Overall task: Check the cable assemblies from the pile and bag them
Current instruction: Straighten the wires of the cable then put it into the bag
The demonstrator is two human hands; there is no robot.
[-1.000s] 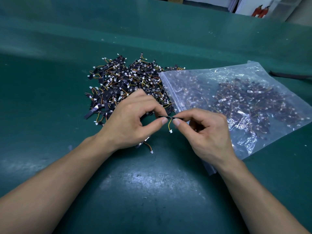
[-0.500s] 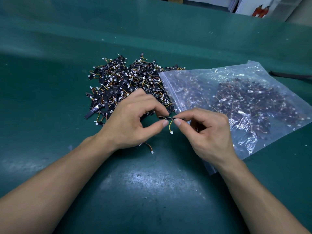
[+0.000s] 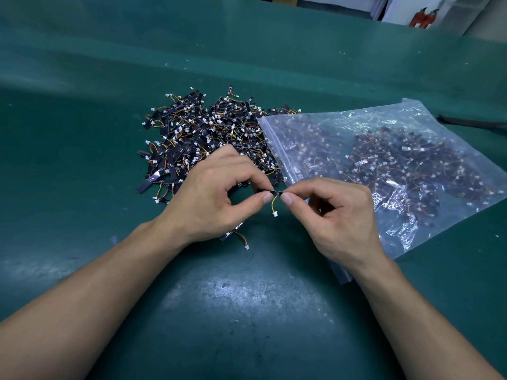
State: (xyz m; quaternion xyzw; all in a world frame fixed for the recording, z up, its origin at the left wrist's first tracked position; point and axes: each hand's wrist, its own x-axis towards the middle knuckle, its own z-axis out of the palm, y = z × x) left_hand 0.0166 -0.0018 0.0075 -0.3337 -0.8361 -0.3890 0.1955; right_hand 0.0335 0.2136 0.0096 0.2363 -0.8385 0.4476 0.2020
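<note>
A: Hardly anything has shifted in the last second; both hands keep the same pose. What is the left hand doing?

B: Its thumb and forefinger pinch one end of a small black strip cable assembly. The right hand pinches the other end the same way. Those fingers are closed on it, just above the dark green counter.

A: And the wire?

B: A short yellow wire with a white plug hangs from the strip between the two thumbs.

A: Where is the rest?

B: A loose pile of black strips with yellow and orange wires lies just beyond the left hand. A clear plastic zip bag, already holding many assemblies, lies flat to the right, its edge touching the pile and passing under the right hand. A stray assembly pokes out beneath the left palm, on the counter.
</note>
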